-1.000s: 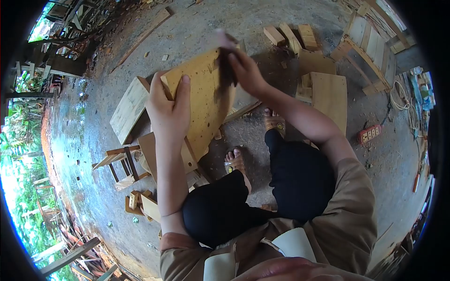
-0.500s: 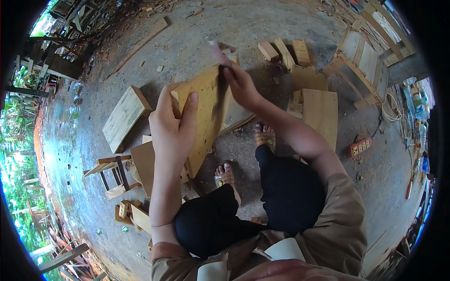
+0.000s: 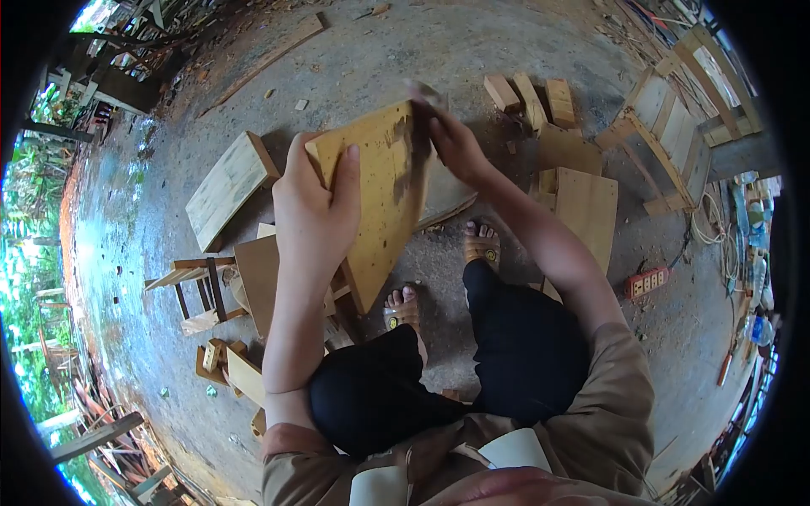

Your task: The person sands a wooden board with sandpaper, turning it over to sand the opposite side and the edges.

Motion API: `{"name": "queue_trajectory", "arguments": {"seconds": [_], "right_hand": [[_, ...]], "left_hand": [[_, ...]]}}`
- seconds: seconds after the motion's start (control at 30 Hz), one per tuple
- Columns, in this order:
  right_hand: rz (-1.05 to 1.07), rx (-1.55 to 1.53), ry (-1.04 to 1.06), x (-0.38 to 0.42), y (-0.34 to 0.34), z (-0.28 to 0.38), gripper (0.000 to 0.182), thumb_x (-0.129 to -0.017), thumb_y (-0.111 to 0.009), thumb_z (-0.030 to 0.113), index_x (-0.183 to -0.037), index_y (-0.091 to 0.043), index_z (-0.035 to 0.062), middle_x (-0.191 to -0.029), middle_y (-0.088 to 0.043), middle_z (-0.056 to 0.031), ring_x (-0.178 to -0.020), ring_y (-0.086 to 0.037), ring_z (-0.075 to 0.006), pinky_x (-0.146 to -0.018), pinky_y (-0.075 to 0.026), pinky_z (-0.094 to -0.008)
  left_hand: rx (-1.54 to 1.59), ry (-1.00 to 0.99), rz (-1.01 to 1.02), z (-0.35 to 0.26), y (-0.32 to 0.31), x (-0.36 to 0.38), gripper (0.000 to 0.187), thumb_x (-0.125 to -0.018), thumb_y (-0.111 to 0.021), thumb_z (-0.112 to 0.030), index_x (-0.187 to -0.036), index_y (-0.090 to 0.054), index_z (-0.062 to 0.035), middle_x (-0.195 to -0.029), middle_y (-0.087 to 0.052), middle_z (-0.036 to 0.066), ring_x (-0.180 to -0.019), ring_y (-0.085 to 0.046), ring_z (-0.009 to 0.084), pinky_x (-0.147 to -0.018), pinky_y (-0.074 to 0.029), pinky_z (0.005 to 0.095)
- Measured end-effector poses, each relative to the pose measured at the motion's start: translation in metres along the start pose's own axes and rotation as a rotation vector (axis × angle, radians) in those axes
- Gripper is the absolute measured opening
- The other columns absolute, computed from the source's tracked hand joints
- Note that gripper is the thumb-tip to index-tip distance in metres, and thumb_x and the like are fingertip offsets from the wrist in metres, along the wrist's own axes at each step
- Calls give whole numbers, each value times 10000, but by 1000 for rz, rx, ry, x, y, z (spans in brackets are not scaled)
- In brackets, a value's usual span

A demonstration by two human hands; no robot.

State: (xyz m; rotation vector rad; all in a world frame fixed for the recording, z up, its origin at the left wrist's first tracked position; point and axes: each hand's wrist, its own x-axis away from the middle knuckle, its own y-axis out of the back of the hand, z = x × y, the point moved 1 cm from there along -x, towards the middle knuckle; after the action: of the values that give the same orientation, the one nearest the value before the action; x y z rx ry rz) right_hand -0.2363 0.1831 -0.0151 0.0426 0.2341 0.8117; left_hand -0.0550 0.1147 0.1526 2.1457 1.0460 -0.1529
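Observation:
My left hand (image 3: 314, 198) grips the near-left edge of a yellowish wooden panel (image 3: 371, 211), its thumb lying on the face. The panel is tilted up between my knees and has small dark specks and dark stains along its right side. At the panel's upper right edge, my right hand (image 3: 456, 143) is closed with bent fingers. A blurred greyish piece shows past these fingers; its kind is hard to make out. Part of the panel's far side is hidden.
Short wood blocks (image 3: 530, 99) lie ahead on the concrete. A wooden box (image 3: 582, 215) is on the right, near a slatted wooden chair (image 3: 666, 126) and a red power strip (image 3: 648, 282). To the left are a pale wooden box (image 3: 229, 194) and a small wooden frame (image 3: 202, 287).
My right hand has shifted slightly right and down along the panel's edge, and the blurred piece with it. The left hand keeps its hold; the view has turned a little.

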Motion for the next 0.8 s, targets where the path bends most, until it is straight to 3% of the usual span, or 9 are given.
{"name": "queue_trajectory", "arguments": {"seconds": [0.07,0.2,0.3,0.37,0.53,0.6,0.67,0.73,0.8], "right_hand": [[-41,-135,-364,-9,15,-40,313,-914,-396,190,-1154,-463,0,-999,-585,-129,-927,-535,-162,-837,-407,-276],[-11,87,-355,-5,12,-13,312,-909,-402,178,-1157,-464,-1,-987,-593,-134,-907,-543,-145,-824,-412,-269],[11,36,-222,7,-10,25,319,-905,-406,160,-1195,-443,30,-1065,-570,-149,-983,-540,-181,-856,-399,-279],[87,158,180,24,-23,58,338,-896,-409,124,-1229,-419,67,-1146,-526,-161,-1082,-499,-247,-900,-373,-303],[104,237,209,8,-15,8,360,-885,-407,101,-1245,-408,98,-1189,-484,-181,-1120,-458,-297,-926,-356,-326],[111,290,-434,-5,-7,-35,356,-888,-403,125,-1243,-409,96,-1195,-479,-181,-1116,-460,-299,-925,-359,-332],[142,433,-417,6,-17,19,351,-891,-398,146,-1237,-412,88,-1206,-470,-180,-1124,-450,-301,-923,-361,-339],[139,310,121,14,-27,37,364,-893,-385,113,-1253,-387,56,-1266,-422,-166,-1194,-383,-269,-942,-335,-304],[156,272,181,20,-28,46,375,-888,-396,97,-1261,-381,65,-1285,-405,-152,-1209,-363,-264,-955,-318,-302]], "left_hand": [[-18,13,-31,-1,2,0,192,-817,-554,-148,-906,-514,16,-705,-604,170,-663,-623,283,-579,-456,308],[-54,55,20,-1,3,0,228,-813,-556,-188,-899,-520,20,-689,-602,181,-681,-618,317,-586,-461,328],[-30,53,-12,7,1,-3,240,-813,-555,-202,-884,-521,25,-671,-598,181,-674,-615,321,-581,-459,334],[-37,52,-55,9,3,-3,242,-814,-554,-205,-874,-521,27,-663,-595,180,-665,-614,321,-576,-457,337],[-14,108,-50,15,8,-3,263,-818,-559,-225,-851,-518,32,-683,-598,183,-643,-608,323,-564,-452,338],[-20,100,-51,17,7,-2,264,-820,-559,-226,-849,-518,33,-688,-598,180,-643,-609,312,-568,-451,334],[-29,90,-50,19,6,-5,265,-822,-558,-226,-847,-519,34,-692,-599,178,-644,-610,300,-573,-449,331],[30,132,-72,22,7,-6,260,-823,-560,-218,-848,-521,38,-704,-601,172,-654,-611,265,-588,-447,321],[27,132,-60,23,9,-7,260,-822,-563,-215,-850,-522,40,-711,-601,171,-660,-610,254,-596,-446,315]]}}
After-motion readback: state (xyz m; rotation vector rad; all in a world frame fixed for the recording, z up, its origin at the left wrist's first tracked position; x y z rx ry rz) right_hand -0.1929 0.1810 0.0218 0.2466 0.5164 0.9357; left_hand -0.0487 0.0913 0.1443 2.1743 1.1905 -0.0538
